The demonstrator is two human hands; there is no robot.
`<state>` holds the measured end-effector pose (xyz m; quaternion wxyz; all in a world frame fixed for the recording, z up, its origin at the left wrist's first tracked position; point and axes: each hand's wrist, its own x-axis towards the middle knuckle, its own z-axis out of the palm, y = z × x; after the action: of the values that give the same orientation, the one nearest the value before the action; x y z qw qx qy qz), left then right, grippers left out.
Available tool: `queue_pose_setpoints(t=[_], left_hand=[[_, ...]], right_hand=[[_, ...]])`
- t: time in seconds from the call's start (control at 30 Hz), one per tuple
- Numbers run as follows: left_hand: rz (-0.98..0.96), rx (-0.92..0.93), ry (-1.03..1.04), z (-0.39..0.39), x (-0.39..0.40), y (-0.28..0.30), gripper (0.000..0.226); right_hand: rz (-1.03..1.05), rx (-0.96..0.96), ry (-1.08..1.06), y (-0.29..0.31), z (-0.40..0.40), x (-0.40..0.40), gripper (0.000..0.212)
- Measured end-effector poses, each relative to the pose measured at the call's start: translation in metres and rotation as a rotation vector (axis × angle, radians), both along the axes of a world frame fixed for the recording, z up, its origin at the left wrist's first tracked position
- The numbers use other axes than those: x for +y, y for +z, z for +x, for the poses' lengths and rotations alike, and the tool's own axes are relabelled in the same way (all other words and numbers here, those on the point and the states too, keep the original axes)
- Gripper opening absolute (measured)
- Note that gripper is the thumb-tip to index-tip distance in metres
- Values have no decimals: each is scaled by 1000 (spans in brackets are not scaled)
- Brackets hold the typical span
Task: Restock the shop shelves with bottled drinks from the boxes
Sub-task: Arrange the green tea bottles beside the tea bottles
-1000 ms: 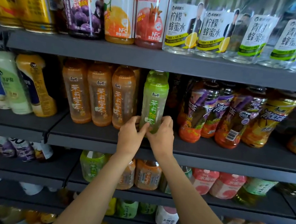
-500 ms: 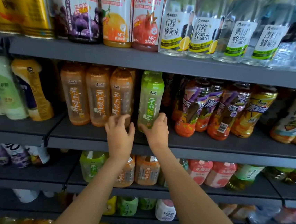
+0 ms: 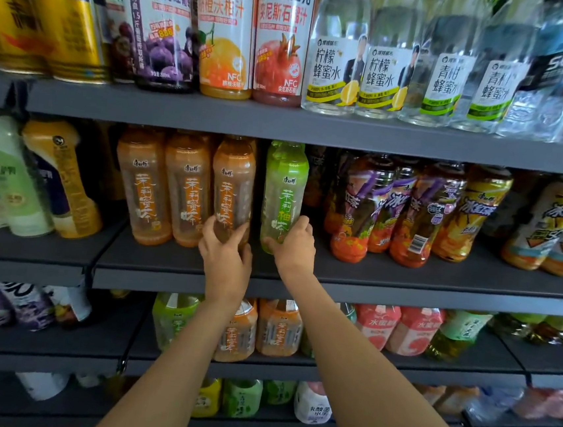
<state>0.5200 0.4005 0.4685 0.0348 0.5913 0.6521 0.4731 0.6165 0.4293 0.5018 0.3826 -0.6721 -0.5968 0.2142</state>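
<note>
A green tea bottle (image 3: 284, 189) stands upright on the dark middle shelf (image 3: 387, 278). My right hand (image 3: 292, 243) grips its base, fingers curled round the lower part. Left of it stand three orange tea bottles in a row. My left hand (image 3: 226, 249) holds the bottom of the rightmost orange bottle (image 3: 232, 188), thumb and fingers wrapped round it. Both bottles rest on the shelf with a narrow gap between them.
Purple and yellow iced tea bottles (image 3: 411, 212) crowd the shelf to the right. White and yellow bottles (image 3: 35, 179) stand at the left. Juice and clear water bottles (image 3: 336, 57) fill the shelf above, which hangs low over the tea bottles. More drinks line the lower shelves (image 3: 430, 365).
My left hand left the green bottle, moved left and took hold of the rightmost orange bottle. My right hand stayed on the green bottle's base.
</note>
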Motion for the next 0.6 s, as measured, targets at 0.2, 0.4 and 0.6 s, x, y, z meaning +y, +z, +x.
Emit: queue_pose_setpoints(t=[0.2,0.4,0.6], left_hand=[[-21,21,11,1,2,-1,43],[-43,62,24,2,2,-2,44],[-99,86,31,6,4,4,44]], right_hand=[[2,-1,-5,-1,0,-1,50],[-8,-17,7,1,1,0,53],[-74,-104,73,-3,9,1,55]])
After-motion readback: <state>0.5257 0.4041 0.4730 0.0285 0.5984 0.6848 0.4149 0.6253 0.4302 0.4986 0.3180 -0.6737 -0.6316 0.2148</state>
